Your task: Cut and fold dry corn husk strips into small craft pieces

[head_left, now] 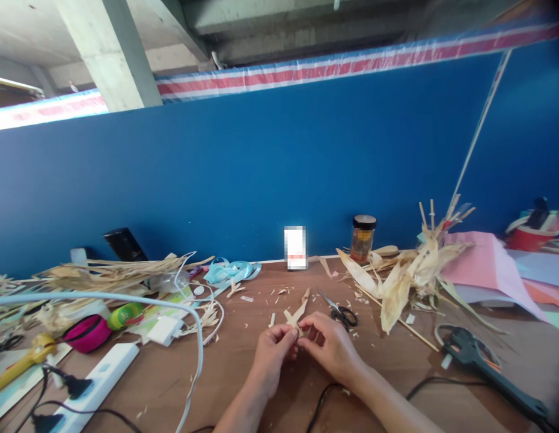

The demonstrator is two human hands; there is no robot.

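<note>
Between my hands, over the front middle of the table, is a small cut piece of dried corn husk (299, 311) with pointed ends. My left hand (271, 353) pinches its lower end between thumb and forefinger. From the other side, the thumb and forefinger of my right hand (330, 344) close on the same end, the fingertips of both hands nearly touching. Part of the husk is hidden behind the fingers. Just beyond my right hand lie scissors (345, 315) with black handles, their blades pointing away to the left. Small husk scraps are scattered around.
A bundle of dried husks (408, 288) and a dark-lidded jar (364, 239) stand at the back right. A dark corded tool (482, 367) lies at right. On the left are a white power strip (101, 385), a pale cable (199, 337), blue ribbon (232, 272) and more husks (112, 272).
</note>
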